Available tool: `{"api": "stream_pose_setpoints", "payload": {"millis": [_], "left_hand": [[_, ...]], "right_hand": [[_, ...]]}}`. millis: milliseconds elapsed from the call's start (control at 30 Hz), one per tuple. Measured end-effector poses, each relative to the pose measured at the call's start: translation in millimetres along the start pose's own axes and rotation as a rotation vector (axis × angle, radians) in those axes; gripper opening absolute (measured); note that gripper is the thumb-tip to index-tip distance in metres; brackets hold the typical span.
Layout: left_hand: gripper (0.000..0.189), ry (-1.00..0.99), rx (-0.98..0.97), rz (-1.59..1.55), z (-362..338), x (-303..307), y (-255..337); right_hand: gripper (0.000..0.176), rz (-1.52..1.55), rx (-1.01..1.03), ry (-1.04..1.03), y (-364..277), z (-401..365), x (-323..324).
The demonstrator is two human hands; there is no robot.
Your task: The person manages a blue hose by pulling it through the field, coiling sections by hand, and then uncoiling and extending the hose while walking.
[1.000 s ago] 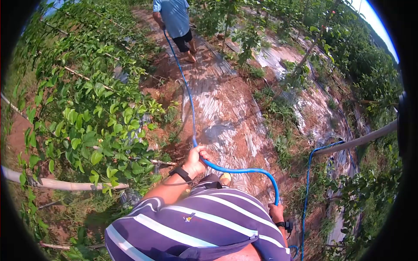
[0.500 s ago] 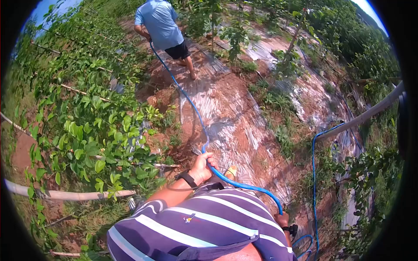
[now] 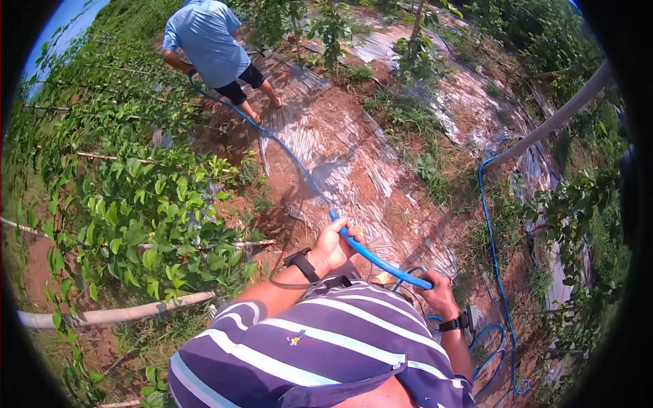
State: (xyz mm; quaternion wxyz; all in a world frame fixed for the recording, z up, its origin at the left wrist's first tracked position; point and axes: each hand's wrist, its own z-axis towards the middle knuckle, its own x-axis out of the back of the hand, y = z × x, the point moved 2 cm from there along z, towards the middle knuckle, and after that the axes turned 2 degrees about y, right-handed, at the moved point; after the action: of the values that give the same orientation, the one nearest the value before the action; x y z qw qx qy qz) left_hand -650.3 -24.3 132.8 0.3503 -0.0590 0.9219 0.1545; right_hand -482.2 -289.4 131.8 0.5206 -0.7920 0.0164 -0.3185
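A blue hose point(image 3: 299, 167) runs from a person in a light blue shirt point(image 3: 209, 45) at the top left, down across the red soil into both my hands. My left hand point(image 3: 333, 246) is closed around the hose ahead of my striped shirt. A short span of hose bridges to my right hand point(image 3: 439, 292), which grips it lower right. Behind that hand the hose drops into loops point(image 3: 491, 347) on the ground. Each wrist carries a black band.
Leafy vines on a trellis point(image 3: 146, 211) fill the left side, with a pale pipe point(image 3: 112, 314) lying low at the left. Silver plastic mulch point(image 3: 340, 160) covers the soil ahead. A slanted pole point(image 3: 554, 119) and more hose point(image 3: 496, 258) stand at the right.
My right hand has come up and forward along the hose, closer to my left hand. The person ahead has shifted left in view and bent toward the vines. Loose hose now lies coiled at the lower right.
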Motion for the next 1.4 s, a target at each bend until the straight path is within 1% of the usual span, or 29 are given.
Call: {"api": "stream_pose_setpoints", "payload": {"millis": [33, 67, 100, 133, 167, 200, 267, 300, 333, 400, 467, 533, 567, 600, 667, 700, 733, 767, 800, 867, 900, 967, 1033, 1067, 1133, 1200, 1267, 1333, 1400], "left_hand": [[0.025, -0.024, -0.027, 0.022, 4, 2, -2], [0.026, -0.046, -0.052, 0.043, 6, 1, 1], [0.028, 0.039, -0.069, 0.009, 7, 4, 1], [0.028, 0.051, -0.036, 0.016, 8, 9, 1], [0.028, 0.055, -0.085, -0.069, 12, 16, 5], [0.028, 0.057, -0.139, -0.151, 14, 23, 11], [0.026, 0.096, -0.167, -0.149, 18, 34, 21], [0.026, 0.159, -0.217, -0.109, 24, 44, 28], [0.025, 0.143, -0.237, -0.112, 28, 53, 35], [0.018, 0.177, -0.262, -0.217, 41, 72, 50], [0.017, 0.199, -0.326, -0.170, 44, 80, 57], [0.017, 0.227, -0.348, -0.230, 50, 86, 62], [0.017, 0.248, -0.349, -0.211, 47, 81, 59], [0.016, 0.266, -0.354, -0.193, 42, 71, 55], [0.019, 0.253, -0.330, -0.107, 42, 61, 47], [0.021, 0.220, -0.253, -0.154, 44, 60, 44], [0.023, 0.192, -0.176, -0.201, 44, 59, 40], [0.024, 0.170, -0.159, -0.183, 42, 56, 37], [0.023, 0.158, -0.148, -0.184, 40, 54, 35], [0.024, 0.162, -0.136, -0.155, 34, 42, 36], [0.024, 0.163, -0.148, -0.160, 37, 38, 39], [0.025, 0.188, -0.171, -0.075, 44, 32, 42], [0.025, 0.163, -0.139, -0.110, 59, 26, 49], [0.026, 0.137, -0.100, -0.142, 68, 23, 52], [0.026, 0.190, -0.166, -0.135, 79, 6, 56], [0.027, 0.147, -0.130, -0.179, 101, 1, 62], [0.028, 0.180, -0.166, -0.150, 123, -7, 67], [0.028, 0.167, -0.127, -0.184, 141, -11, 70], [0.028, 0.139, -0.041, -0.264, 154, -16, 72]], "right_hand": [[0.016, -0.098, 0.028, -0.040, -14, 16, 12], [0.015, -0.092, 0.109, 0.023, -13, 12, 16], [0.015, -0.135, 0.107, 0.036, -25, 5, 31], [0.015, -0.107, 0.072, 0.017, -35, -4, 43], [0.015, -0.121, 0.053, -0.007, -32, -14, 52], [0.015, -0.134, 0.039, -0.028, -25, -23, 58], [0.016, -0.097, -0.009, 0.007, -6, -42, 72], [0.016, -0.065, -0.035, 0.029, 4, -50, 81], [0.016, -0.075, -0.031, 0.036, 15, -58, 88], [0.014, -0.099, -0.199, 0.145, 42, -69, 99], [0.012, -0.125, -0.167, 0.188, 60, -72, 106], [0.010, -0.038, -0.225, 0.310, 91, -75, 107], [0.011, -0.064, -0.266, 0.324, 103, -76, 107], [0.011, -0.068, -0.243, 0.329, 112, -78, 107], [0.013, -0.244, -0.199, 0.349, 127, -81, 104], [0.013, -0.243, -0.174, 0.354, 143, -81, 99], [0.014, -0.206, -0.246, 0.360, 164, -82, 91], [0.015, -0.170, -0.320, 0.361, 178, -81, 86], [0.015, -0.171, -0.299, 0.352, 179, -76, 82], [0.017, -0.199, -0.357, 0.367, 178, -68, 76], [0.020, -0.212, -0.324, 0.377, 173, -59, 74], [0.016, -0.140, -0.369, 0.375, 167, -48, 73], [0.013, -0.070, -0.414, 0.374, 164, -31, 75], [0.013, -0.152, -0.397, 0.376, 174, -24, 79], [0.012, -0.235, -0.369, 0.381, 178, -7, 84], [0.012, -0.167, -0.404, 0.425, 180, 10, 95], [0.012, -0.148, -0.369, 0.377, 196, 30, 103], [0.012, -0.188, -0.412, 0.325, 233, 43, 101], [0.012, -0.229, -0.406, 0.274, 237, 57, 104]]}}
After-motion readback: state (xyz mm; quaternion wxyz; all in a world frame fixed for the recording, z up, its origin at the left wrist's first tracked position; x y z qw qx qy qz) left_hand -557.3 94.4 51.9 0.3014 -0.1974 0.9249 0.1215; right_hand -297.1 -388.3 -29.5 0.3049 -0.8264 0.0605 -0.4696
